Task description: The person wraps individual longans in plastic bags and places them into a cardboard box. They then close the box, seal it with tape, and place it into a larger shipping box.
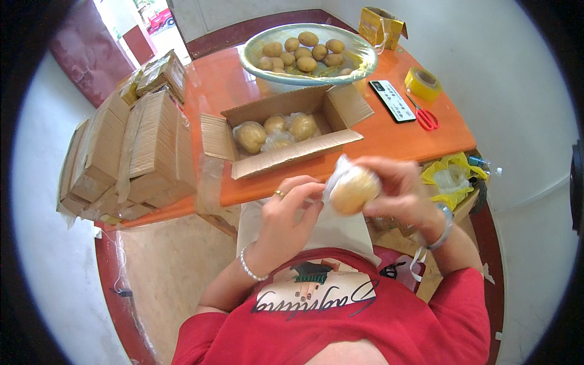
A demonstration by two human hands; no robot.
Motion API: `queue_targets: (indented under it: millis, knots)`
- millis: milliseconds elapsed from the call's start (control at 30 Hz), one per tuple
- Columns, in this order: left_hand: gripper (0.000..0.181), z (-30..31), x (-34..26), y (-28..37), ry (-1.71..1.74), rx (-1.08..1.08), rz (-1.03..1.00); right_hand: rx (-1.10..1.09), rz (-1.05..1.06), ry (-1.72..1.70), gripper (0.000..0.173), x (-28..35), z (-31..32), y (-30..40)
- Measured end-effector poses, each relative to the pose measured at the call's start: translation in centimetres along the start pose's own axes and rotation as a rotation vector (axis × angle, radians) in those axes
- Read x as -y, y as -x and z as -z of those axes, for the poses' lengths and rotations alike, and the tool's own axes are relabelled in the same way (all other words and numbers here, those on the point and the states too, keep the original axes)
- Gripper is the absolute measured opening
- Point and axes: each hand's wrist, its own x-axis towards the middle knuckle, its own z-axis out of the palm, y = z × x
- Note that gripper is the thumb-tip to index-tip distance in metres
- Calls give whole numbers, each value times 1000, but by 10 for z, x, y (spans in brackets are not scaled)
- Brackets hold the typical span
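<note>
My right hand (401, 194) holds a potato (356, 190) partly covered in thin clear plastic, a little blurred by motion. The fingertips of my left hand (289, 216) pinch the loose end of that plastic. Just beyond my hands, an open cardboard box (292, 160) stands on the orange table, its end flaps folded out. Several potatoes (250, 137) in clear plastic lie inside it, towards its left and middle. Behind the box, a wide light-green basin (246, 68) lined with plastic holds several bare potatoes (306, 64).
Taped cardboard boxes (155, 141) are stacked on the table's left end. A phone (392, 101), red-handled scissors (426, 118) and a roll of yellow tape (423, 84) lie at the right. A small yellow box (381, 29) stands behind. Below the right edge is a yellow plastic bag (449, 180).
</note>
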Motion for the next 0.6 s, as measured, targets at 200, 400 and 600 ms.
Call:
queue_targets:
  millis: [200, 400, 600]
  knots:
    - [28, 32, -3, -18, -573, -179, -453, -129, 157, 233, 52, 49, 39, -64]
    - [33, 34, 7, -31, -901, -115, -339, 99, 15, 918, 47, 18, 43, -134]
    - [15, 35, 23, -33, -895, -141, -371, 480, -76, 1550, 30, 5, 24, -176]
